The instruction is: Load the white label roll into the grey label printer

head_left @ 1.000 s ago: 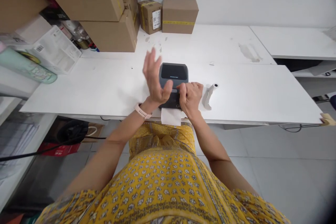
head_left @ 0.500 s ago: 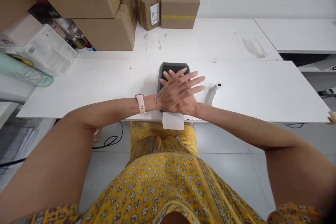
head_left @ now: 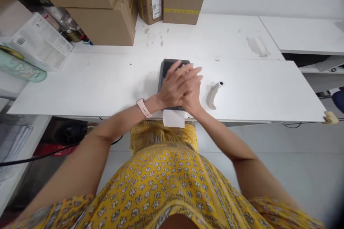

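Note:
My left hand (head_left: 173, 91), wearing a pink watch band (head_left: 144, 108) at the wrist, lies across my right hand (head_left: 192, 99). Its fingers are stretched out to the right and slightly blurred. Most of the right hand is hidden underneath; a fingertip of it shows past the left hand, stretched out. Both hands are over a dark box-shaped device, seemingly a receipt printer (head_left: 160, 78), at the table's front edge. From its near side a strip of white paper (head_left: 173, 118) hangs over the edge. A small, partly unrolled paper roll (head_left: 214, 94) lies to the right.
Cardboard boxes (head_left: 100, 27) are stacked at the back left, with two smaller taped boxes (head_left: 183, 3) beside them by the wall. A mint-green bottle (head_left: 23, 68) and a white carton (head_left: 44, 41) sit at the left. Below the table runs a black cable (head_left: 40, 158).
My hands have drawn closer together, the right one sliding further under the left, and the elbows have come inward. The view has shifted slightly.

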Action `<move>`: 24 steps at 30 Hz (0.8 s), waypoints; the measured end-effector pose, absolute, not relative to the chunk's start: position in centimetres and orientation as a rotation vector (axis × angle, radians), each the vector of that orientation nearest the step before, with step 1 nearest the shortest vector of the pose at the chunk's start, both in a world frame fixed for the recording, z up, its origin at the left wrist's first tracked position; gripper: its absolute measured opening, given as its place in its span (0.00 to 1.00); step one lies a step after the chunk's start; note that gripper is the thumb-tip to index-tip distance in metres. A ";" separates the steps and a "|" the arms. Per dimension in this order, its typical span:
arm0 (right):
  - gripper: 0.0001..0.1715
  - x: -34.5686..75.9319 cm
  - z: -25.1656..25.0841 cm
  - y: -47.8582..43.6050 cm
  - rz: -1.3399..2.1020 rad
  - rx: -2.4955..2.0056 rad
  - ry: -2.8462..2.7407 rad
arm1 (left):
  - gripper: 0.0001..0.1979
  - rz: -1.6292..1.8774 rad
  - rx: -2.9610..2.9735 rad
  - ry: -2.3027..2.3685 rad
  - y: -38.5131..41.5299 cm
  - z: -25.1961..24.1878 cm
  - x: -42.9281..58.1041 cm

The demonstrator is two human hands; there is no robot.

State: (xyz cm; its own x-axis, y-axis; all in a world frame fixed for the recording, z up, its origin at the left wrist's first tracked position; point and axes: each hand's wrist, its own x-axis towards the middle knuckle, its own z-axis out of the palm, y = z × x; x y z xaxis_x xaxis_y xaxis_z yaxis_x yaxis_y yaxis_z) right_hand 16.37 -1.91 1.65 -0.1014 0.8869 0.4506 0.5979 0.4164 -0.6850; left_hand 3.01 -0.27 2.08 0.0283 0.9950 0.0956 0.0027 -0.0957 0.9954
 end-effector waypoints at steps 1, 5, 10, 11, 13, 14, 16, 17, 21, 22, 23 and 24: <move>0.30 16.6 1.5 -2.5 0.384 -1.283 -1.759 | 0.16 1.329 1.387 1.177 -1.6 1.9 2.5; 0.31 16.9 -0.3 -4.3 0.422 -1.276 -1.552 | 0.16 1.766 1.237 1.479 -9.7 -0.8 0.1; 0.31 16.8 -1.7 -4.6 0.464 -1.231 -1.532 | 0.23 1.017 1.142 1.334 -14.7 -2.0 -0.8; 0.31 16.8 -1.8 -4.5 0.461 -1.224 -1.533 | 0.23 0.920 1.126 1.277 -14.5 -1.7 -0.7; 0.31 16.9 -1.8 -4.3 0.468 -1.208 -1.522 | 0.24 0.845 1.059 1.215 -13.5 -1.0 -0.2; 0.30 16.9 -1.8 -4.3 0.476 -1.200 -1.511 | 0.24 0.844 1.014 1.210 -12.9 -0.7 0.1; 0.30 16.8 -1.7 -4.3 0.490 -1.188 -1.489 | 0.23 0.870 0.939 1.211 -12.0 -0.4 0.7; 0.29 16.8 -1.6 -4.3 0.496 -1.185 -1.484 | 0.23 0.890 0.912 1.210 -11.8 -0.4 0.9; 0.27 16.7 -1.2 -4.7 0.504 -1.186 -1.484 | 0.24 0.928 0.912 1.216 -11.8 -1.3 1.1; 0.27 16.7 -1.1 -4.8 0.507 -1.194 -1.480 | 0.24 0.925 0.941 1.239 -11.8 -1.6 1.0; 0.26 16.7 -0.9 -4.9 0.512 -1.205 -1.474 | 0.25 0.918 0.981 1.261 -11.8 -1.9 0.9; 0.25 16.7 -0.7 -5.0 0.524 -1.220 -1.468 | 0.25 0.909 1.027 1.278 -11.7 -2.2 0.7</move>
State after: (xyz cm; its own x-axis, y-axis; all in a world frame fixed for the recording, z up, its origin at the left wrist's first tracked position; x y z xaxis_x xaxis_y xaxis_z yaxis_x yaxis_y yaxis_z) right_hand 16.66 -4.98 -0.69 0.1334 0.8818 0.4524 0.3957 0.3712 -0.8401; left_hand 0.73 -11.72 -2.22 0.0909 0.9479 -0.3054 0.0231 0.3046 0.9522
